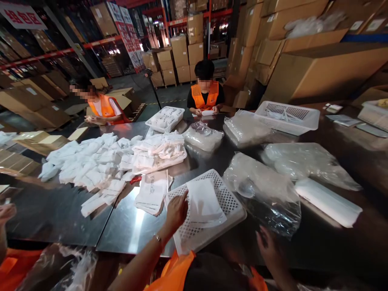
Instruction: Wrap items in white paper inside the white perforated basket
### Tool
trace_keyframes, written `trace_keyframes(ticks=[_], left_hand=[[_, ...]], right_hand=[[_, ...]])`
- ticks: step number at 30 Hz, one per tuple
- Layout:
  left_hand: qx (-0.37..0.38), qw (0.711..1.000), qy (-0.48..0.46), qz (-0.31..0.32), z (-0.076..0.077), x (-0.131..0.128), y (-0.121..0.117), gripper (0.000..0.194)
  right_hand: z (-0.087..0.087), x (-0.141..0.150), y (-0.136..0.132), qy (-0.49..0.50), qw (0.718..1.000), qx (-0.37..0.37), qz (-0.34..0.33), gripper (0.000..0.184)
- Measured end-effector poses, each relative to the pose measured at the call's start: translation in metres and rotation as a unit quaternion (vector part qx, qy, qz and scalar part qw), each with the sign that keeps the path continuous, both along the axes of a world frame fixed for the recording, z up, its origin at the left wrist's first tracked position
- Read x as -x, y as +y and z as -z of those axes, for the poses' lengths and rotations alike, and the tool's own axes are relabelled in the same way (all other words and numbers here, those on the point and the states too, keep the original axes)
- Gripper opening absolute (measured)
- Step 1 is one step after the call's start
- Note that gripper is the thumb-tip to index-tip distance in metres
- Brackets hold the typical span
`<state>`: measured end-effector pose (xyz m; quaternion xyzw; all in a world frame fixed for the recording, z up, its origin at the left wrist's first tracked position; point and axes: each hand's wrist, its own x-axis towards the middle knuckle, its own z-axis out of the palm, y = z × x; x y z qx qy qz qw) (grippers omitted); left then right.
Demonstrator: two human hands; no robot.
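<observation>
A flat white sheet-like bag [206, 202] with small print along its lower edge lies in a white perforated plastic basket [239, 214]. My left hand [178, 208] is over the basket's left side, index finger stretched out at the bag's left edge; its other fingers are partly hidden. To the right, my right hand [269, 246] hovers low near the table edge, fingers apart and holding nothing. Just beyond it lies a clear plastic bag of pale items [263, 190]. A stack of printed white bags [152, 192] sits left of the basket.
A large heap of white packets [91, 157] covers the left, beside a loaded tray [160, 161]. More plastic bags [306, 161], a white roll [329, 202] and a basket [287, 117] stand right. Two co-workers in orange vests [206, 97] work opposite; another person's hand [6, 212] shows far left.
</observation>
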<state>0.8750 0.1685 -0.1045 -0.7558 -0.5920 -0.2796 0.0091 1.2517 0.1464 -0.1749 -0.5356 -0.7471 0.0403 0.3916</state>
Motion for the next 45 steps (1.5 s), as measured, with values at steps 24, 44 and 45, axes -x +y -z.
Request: trace_keyframes(ticks=[24,44,45], left_hand=[[0.067,0.946,0.205,0.242,0.044,0.002,0.013,0.047],[0.16,0.854,-0.471,-0.152,0.049,-0.031,0.033,0.061],[0.149,0.85,-0.476,-0.17,0.049,-0.035,0.033,0.062]], right_hand=[[-0.047,0.115,0.113,-0.255,0.823,-0.256,-0.438,0.026],[-0.016,0.117,0.106,0.118,0.966,0.204,-0.109,0.063],[-0.016,0.12,0.106,0.106,0.97,0.194,-0.096,0.065]])
